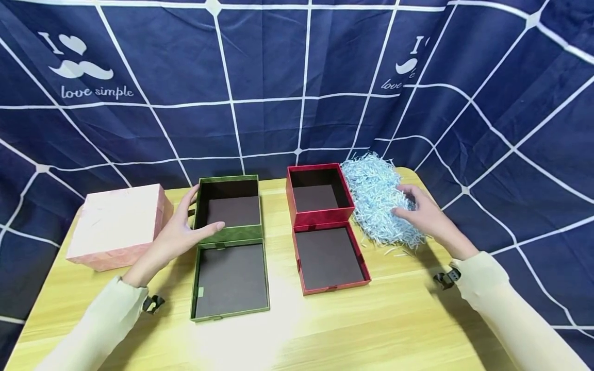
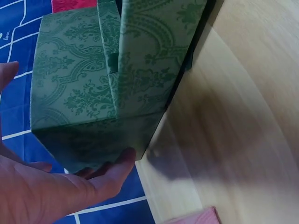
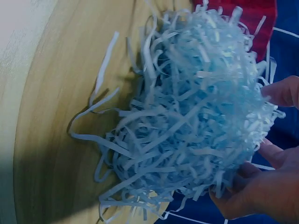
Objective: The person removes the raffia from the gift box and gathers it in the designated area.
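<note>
My left hand (image 1: 178,232) is at the near left corner of an open green box (image 1: 234,233), thumb stretched over its front rim. Seen from the left wrist, its fingers lie against the side of the patterned green box (image 2: 70,70). A heap of light-blue shredded paper (image 1: 376,198) lies at the right, and my right hand (image 1: 424,214) is at its right edge, thumb and fingers spread apart. The right wrist view has the fingertips touching the shredded paper (image 3: 187,116), some of them hidden by the strands.
A shallow green lid (image 1: 232,281) lies in front of the green box. The open red box (image 1: 320,216) stands beside the paper, its red lid (image 1: 331,257) in front. At far left sits a pink box (image 1: 116,221). A blue curtain (image 1: 264,77) hangs behind the wooden table (image 1: 394,314).
</note>
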Motion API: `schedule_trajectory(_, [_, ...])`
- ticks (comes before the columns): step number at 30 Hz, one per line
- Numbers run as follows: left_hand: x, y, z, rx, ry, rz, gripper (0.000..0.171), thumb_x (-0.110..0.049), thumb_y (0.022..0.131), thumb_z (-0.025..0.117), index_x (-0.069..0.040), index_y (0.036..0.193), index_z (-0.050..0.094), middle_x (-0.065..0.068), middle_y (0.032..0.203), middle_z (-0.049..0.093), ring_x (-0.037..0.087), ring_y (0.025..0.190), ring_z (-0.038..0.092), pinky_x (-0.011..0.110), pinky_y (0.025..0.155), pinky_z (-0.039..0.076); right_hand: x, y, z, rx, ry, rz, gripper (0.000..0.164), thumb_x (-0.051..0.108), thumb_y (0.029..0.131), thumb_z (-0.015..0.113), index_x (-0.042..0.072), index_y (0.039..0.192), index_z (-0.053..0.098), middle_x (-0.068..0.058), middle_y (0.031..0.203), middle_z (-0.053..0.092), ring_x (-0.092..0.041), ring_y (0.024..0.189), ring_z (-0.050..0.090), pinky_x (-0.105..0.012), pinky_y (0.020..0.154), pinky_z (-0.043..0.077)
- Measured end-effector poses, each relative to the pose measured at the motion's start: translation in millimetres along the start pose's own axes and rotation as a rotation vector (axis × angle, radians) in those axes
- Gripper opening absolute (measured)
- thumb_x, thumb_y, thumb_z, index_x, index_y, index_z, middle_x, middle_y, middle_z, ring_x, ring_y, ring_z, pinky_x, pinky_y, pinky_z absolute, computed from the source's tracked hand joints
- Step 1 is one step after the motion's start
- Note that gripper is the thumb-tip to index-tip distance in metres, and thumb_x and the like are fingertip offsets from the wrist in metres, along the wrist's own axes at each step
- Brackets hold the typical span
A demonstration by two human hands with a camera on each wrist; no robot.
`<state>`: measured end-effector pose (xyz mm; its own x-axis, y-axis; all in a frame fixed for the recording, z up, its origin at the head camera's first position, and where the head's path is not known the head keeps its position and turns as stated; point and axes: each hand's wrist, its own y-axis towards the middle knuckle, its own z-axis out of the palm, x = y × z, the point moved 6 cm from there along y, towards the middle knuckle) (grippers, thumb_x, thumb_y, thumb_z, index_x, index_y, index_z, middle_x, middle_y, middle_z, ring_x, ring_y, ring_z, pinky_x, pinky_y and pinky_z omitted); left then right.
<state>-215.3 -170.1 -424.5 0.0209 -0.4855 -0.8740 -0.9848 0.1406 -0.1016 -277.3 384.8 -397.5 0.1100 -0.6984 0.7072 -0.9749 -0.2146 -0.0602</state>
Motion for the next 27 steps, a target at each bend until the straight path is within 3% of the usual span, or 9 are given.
schedule_trajectory(8, [-0.7,-6.3,-9.8,-0.045,-0.031,0.02,0.112,-0.033,0.097,0.084,-0.019,0.177,0.007,0.027,0.175,0.02,0.053,0.156,0.028,0.075,0.115,0.035,1.9,-1.6,-8.0,0.079,0.119,0.04,0.07,-0.003,0.103,0.06,-0.011,0.164,0.027,-0.035,0.168,0.026,-0.057,0.154,0.022,-0.065,0.116,0.03])
schedule_trajectory(11, [-2.5,-10.2,-12.5,-0.047,-0.05,0.015,0.111,-0.031,0.097,0.083,-0.019,0.177,0.007,0.026,0.175,0.019,0.051,0.157,0.028,0.074,0.114,0.037,3.0,-1.7,-13.3,0.066,0.19,0.059,0.067,-0.005,0.104,0.053,-0.009,0.165,0.026,-0.033,0.171,0.022,-0.056,0.156,0.018,-0.054,0.121,0.03])
schedule_trajectory(15, [-5.9,-14.6,-16.1,-0.054,-0.064,0.03,0.109,-0.028,0.098,0.082,-0.019,0.177,0.008,0.025,0.175,0.019,0.05,0.157,0.027,0.072,0.113,0.04,3.7,-3.0,-18.5,-0.029,0.235,0.066,0.056,0.0,0.108,0.047,-0.005,0.163,0.034,-0.028,0.17,0.028,-0.05,0.157,0.024,-0.021,0.111,0.038])
schedule_trajectory(17, [-6.8,-16.3,-17.8,-0.06,-0.066,0.041,0.108,-0.026,0.099,0.082,-0.018,0.177,0.009,0.025,0.176,0.019,0.05,0.157,0.027,0.072,0.112,0.04,4.1,-4.9,-20.7,-0.102,0.247,0.061,0.048,0.005,0.111,0.047,0.0,0.158,0.043,-0.019,0.163,0.04,-0.038,0.154,0.036,-0.012,0.101,0.041])
schedule_trajectory(19, [-7.1,-17.6,-19.1,-0.068,-0.068,0.057,0.106,-0.025,0.099,0.082,-0.017,0.177,0.01,0.024,0.176,0.02,0.049,0.157,0.027,0.072,0.112,0.041,4.5,-7.7,-22.0,-0.172,0.273,0.055,0.039,0.011,0.113,0.049,0.007,0.152,0.052,-0.007,0.152,0.051,-0.024,0.143,0.049,-0.012,0.098,0.042])
schedule_trajectory(22, [-5.4,-18.7,-21.4,-0.091,-0.069,0.079,0.103,-0.024,0.099,0.082,-0.015,0.176,0.014,0.023,0.175,0.022,0.047,0.156,0.029,0.067,0.111,0.045,5.7,-12.3,-21.8,-0.25,0.355,0.061,0.029,0.016,0.113,0.055,0.019,0.141,0.061,0.01,0.133,0.059,-0.007,0.123,0.056,-0.013,0.097,0.042])
schedule_trajectory(27, [-7.1,-21.1,-25.2,-0.104,-0.106,0.117,0.101,-0.017,0.098,0.081,-0.015,0.175,0.016,0.024,0.174,0.024,0.05,0.154,0.032,0.069,0.112,0.042,9.0,-18.8,-15.6,-0.318,0.526,0.07,0.024,0.015,0.11,0.062,0.022,0.133,0.064,0.009,0.126,0.063,-0.004,0.117,0.059,-0.016,0.097,0.044])
